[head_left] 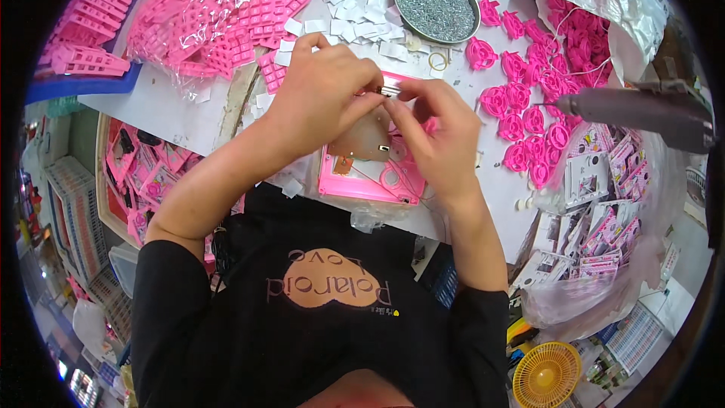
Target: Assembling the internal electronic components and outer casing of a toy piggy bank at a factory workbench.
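In front of me lies a pink plastic housing (370, 185), with a thin wire and small parts inside. A brownish flat board (359, 141) lies over it, under my hands. My left hand (325, 91) comes from the left, its thumb and forefinger pinched at a small silvery part with thin prongs (389, 91). My right hand (442, 132) meets it from the other side, thumb and forefinger closed on the same small part. The fingers partly hide that part, so its kind is unclear.
Pink button grids (257, 0), white paper squares (355, 19) and a round tin of small screws (436, 5) lie beyond. Pink rings (517, 98) are to the right, beneath a hanging electric screwdriver (627, 109). Bagged printed panels (596, 219) sit nearer right; a crate of pink parts (106, 174) stands left.
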`<state>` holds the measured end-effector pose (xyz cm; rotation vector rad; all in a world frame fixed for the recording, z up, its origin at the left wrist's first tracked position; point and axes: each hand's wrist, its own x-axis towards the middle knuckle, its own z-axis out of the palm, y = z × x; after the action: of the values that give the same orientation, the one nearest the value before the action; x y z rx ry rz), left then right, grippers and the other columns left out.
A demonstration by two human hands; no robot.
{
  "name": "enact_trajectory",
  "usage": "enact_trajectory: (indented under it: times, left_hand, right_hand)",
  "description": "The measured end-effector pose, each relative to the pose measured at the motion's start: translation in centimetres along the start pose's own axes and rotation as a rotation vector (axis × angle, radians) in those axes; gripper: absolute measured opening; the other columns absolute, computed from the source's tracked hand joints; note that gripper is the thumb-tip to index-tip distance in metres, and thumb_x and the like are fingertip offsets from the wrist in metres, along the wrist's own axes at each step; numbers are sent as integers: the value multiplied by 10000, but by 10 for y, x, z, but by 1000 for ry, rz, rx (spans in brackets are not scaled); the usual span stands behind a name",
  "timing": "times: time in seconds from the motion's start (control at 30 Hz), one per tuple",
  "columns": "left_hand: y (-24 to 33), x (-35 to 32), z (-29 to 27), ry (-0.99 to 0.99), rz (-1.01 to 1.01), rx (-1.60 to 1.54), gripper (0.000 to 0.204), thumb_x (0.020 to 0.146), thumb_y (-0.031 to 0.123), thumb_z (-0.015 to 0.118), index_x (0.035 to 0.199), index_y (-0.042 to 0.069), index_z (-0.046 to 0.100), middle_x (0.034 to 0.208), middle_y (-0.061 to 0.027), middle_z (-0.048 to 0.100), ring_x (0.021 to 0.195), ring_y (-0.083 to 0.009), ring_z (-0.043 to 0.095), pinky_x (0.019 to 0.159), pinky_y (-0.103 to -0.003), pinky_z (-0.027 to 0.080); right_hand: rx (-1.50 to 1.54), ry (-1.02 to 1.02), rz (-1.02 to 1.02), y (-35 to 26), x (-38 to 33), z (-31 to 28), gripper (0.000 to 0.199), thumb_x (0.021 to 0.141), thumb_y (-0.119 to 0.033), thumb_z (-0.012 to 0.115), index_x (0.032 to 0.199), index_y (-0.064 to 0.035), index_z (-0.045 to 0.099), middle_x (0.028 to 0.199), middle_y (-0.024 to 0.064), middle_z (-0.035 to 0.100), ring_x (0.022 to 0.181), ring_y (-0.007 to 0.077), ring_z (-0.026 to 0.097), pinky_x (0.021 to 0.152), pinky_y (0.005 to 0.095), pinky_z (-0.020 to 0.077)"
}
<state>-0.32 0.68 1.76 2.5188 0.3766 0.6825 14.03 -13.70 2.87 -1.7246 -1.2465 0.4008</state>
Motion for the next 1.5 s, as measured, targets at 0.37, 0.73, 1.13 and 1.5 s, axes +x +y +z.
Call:
enact_trajectory:
  times: [0.37, 0.73, 1.13, 1.5]
  left_hand:
    - [4, -13, 1, 13, -91, -136, 107, 836, 214, 768, 865, 126, 713, 794, 14, 678, 814, -184, 626, 926, -433, 340]
    - [-2, -15, 9, 135, 62, -79, 169, 761, 122, 802, 868, 127, 671, 814, 17, 653, 781, -179, 604, 921, -407, 336]
    - [6, -25, -2, 3, 80, -101, 155, 804, 128, 762, 933, 173, 689, 824, 34, 632, 842, -173, 613, 989, -485, 298]
    - [-1, -24, 4, 42, -30, -193, 128, 788, 131, 781, 863, 154, 680, 800, 28, 636, 807, -179, 607, 987, -470, 298]
  right_hand:
    - [-36, 27, -82, 7, -7, 6, 89, 824, -74, 744, 870, -32, 681, 757, 86, 648, 604, 221, 599, 567, 326, 479]
    - [-114, 8, -145, -1, -14, 3, 262, 805, -57, 722, 1064, -26, 697, 918, 113, 682, 759, 249, 637, 659, 347, 523]
    - [-216, 113, -84, 41, 87, -45, 318, 810, -102, 653, 1121, -64, 707, 945, 103, 703, 777, 268, 630, 723, 380, 510]
    - [-483, 625, 209, 190, 291, -41, 390, 744, -300, 744, 1045, -56, 695, 988, 160, 743, 942, 361, 706, 895, 460, 536]
